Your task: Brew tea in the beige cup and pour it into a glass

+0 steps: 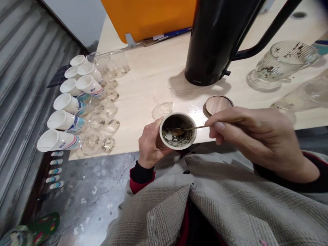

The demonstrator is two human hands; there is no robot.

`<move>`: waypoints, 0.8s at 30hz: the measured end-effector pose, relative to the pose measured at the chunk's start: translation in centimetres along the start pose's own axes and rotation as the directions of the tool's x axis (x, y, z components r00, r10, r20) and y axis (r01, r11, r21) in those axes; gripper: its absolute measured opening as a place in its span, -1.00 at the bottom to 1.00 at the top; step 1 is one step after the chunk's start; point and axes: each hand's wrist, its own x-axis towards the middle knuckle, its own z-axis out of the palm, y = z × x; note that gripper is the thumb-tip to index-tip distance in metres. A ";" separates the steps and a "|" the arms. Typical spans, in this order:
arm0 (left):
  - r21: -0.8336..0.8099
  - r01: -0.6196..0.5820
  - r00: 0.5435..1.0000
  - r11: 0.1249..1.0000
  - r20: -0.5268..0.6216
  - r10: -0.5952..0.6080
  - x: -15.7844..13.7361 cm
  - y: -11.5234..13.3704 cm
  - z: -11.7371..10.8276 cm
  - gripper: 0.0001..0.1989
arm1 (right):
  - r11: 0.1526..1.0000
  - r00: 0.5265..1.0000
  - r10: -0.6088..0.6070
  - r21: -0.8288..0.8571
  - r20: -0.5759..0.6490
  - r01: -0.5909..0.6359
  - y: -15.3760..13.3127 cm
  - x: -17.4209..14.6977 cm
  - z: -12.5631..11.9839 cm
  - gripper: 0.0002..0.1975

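By the table (138, 99), I see the spoon (201, 127) run right-to-left into the cup (178, 148), right hand (258, 138) pinching spoon, left hand (150, 143) clasping cup.

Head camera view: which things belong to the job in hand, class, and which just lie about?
In hand:
round cream jar, left hand
thin golden metal spoon, right hand

Untouched, apparently just lying about:
tall black kettle
white paper cups
clear ribbed glass
orange panel

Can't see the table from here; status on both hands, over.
Left hand gripping pale canister. Right hand pinching thin spoon, tip inside canister. Dark leaves inside. Black kettle beyond, apart from both hands.
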 end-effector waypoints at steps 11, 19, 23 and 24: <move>-0.023 -0.018 1.000 1.000 0.004 0.018 -0.2 -0.2 0.0 -0.01 | 0.995 0.982 -0.086 -0.034 0.170 0.093 1.3 -0.3 2.7 -0.85; -0.035 -0.041 0.999 0.999 -0.002 0.041 -0.1 -0.3 0.0 -0.01 | 0.964 0.976 0.118 0.216 0.183 -0.157 1.7 0.0 2.0 -0.86; -0.007 -0.028 1.000 1.000 -0.014 0.028 0.0 0.0 0.1 -0.06 | 0.801 0.926 0.366 0.474 0.095 -0.365 2.4 -0.2 2.4 -0.83; -0.001 -0.024 1.000 1.000 -0.016 0.024 0.1 0.1 0.1 -0.06 | 0.755 0.905 0.418 0.525 0.078 -0.394 2.6 -0.3 2.6 -0.82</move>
